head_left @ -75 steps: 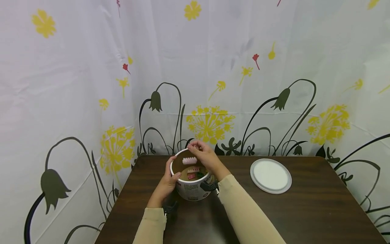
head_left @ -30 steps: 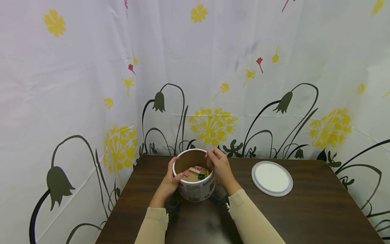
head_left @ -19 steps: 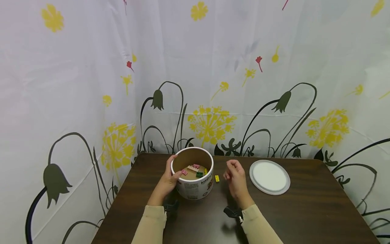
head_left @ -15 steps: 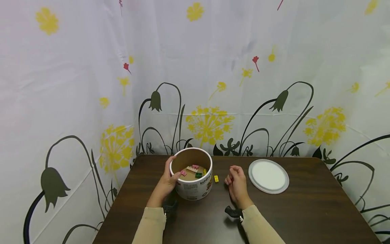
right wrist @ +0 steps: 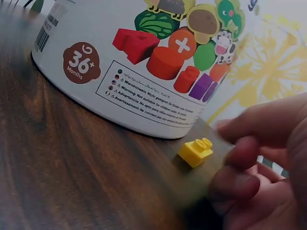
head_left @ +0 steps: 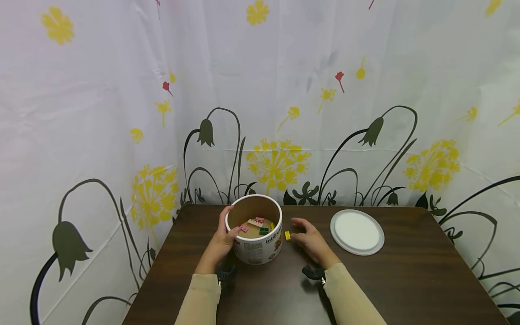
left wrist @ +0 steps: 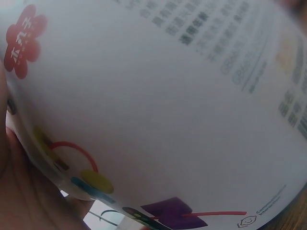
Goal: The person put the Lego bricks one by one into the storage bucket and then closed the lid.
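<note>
A round white tub [head_left: 256, 250] with printed sides stands on the table, its top uncovered. My left hand [head_left: 221, 237] grips its left side, thumb over the rim and fingers round the outside. Inside lie a pale pink toothed brick [head_left: 255, 223], pink bricks [head_left: 243, 228], a green brick [head_left: 264, 231] and a yellow piece [head_left: 272, 225]. A small yellow brick [right wrist: 195, 152] with studs up lies on the table right of the tub. Around its right side, thumb and forefinger spread, my right hand [head_left: 313, 241] holds nothing; the brick sits just off its fingertips.
A round white lid [head_left: 357, 232] lies flat on the dark wooden table [head_left: 418, 271], right of my right hand. A flower-printed white curtain [head_left: 227, 58] hangs behind the table's far edge.
My right hand has left the tub's rim and moved right, then spread its fingers close to the yellow brick. The bricks inside the tub have shifted. My left hand keeps its grip.
</note>
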`<state>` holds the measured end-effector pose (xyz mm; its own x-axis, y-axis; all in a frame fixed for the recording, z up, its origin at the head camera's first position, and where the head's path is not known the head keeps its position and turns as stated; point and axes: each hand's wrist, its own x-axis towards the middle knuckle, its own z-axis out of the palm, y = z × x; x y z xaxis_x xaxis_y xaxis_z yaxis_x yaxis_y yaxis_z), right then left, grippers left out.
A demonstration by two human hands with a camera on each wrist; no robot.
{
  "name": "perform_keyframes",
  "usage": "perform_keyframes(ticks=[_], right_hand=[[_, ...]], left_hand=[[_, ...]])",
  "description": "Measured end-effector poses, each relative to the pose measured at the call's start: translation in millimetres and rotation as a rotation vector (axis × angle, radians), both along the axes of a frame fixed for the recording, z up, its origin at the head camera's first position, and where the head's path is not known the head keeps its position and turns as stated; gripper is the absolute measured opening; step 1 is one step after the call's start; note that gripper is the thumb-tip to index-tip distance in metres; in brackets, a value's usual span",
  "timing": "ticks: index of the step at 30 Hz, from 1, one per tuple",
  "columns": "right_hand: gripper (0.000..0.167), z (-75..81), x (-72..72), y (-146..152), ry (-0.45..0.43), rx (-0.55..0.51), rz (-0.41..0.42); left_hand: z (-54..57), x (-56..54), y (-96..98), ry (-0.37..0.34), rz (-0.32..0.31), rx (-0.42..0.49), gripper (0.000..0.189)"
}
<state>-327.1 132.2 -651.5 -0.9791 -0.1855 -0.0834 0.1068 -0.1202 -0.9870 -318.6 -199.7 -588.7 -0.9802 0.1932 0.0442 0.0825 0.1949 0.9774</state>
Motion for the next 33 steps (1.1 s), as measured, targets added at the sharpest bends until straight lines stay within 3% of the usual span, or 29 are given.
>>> perform_keyframes(ticks=[4,9,19,22,27,33], right_hand=[[0.069,5.8,-3.4,-0.8,0.038,0.188,0.068],[0.065,7.4,-6.7,-8.0,0.124,0.420,0.059],[0.029,5.6,-9.3,-19.2,0.174,0.627,0.009],[0.027,3.4,-7.1,-19.0,0.182,0.604,0.015],[0.030,-1.1,-2.7,-19.0,0.132,0.476,0.026],[0.022,-1.2,-0.3,-19.8,0.130,0.414,-0.053]], left_hand=[[2.6,-0.8,-0.6,-0.004,-0.005,-0.008,0.084],[4.7,-1.7,-1.1,-0.009,-0.006,0.003,0.083],[4.4,-0.8,-2.6,-0.006,-0.006,-0.012,0.084],[3.2,-0.4,-2.1,-0.007,-0.008,0.006,0.084],[1.8,1.2,-1.5,0.005,-0.006,0.025,0.082],[2.6,1.3,-0.1,0.009,-0.008,0.035,0.082]])
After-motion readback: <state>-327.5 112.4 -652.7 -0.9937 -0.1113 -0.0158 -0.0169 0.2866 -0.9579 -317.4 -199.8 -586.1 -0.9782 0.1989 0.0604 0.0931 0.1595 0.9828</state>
